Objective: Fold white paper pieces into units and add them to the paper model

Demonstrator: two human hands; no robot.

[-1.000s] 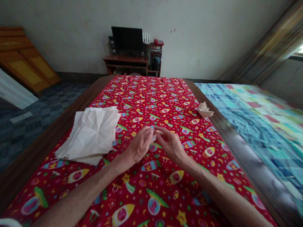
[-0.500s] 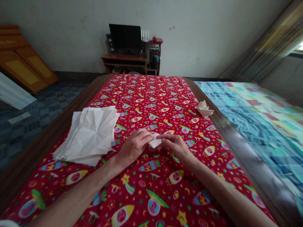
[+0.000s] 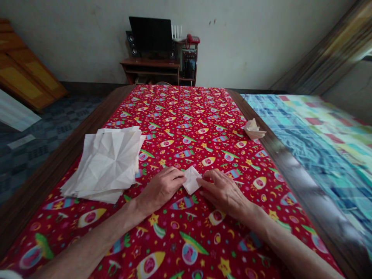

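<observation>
Left hand point(image 3: 162, 186): touching paper point(image 3: 192, 181) corner, pinch unclear
Right hand point(image 3: 224, 191): touching opposite corner, pinch unclear
Paper: diamond-wise between both grips, neither nearer

Far wall point(image 3: 238, 46): dark monitor point(image 3: 150, 35) on reddish-brown desk point(image 3: 148, 62), speaker point(image 3: 132, 44) at either side. White router point(image 3: 178, 39), antennas point(image 3: 178, 31) upright, just right of it; red telephone point(image 3: 193, 39) next along, above dark computer tower point(image 3: 189, 65). Left: wooden cabinet point(image 3: 30, 73) (panels yellower than the frame), grey-blue checked floor point(image 3: 69, 112) near it. Right: multicoloured patchwork cover point(image 3: 308, 135) spread low, curtain point(image 3: 325, 58) hanging aslant beyond.
</observation>
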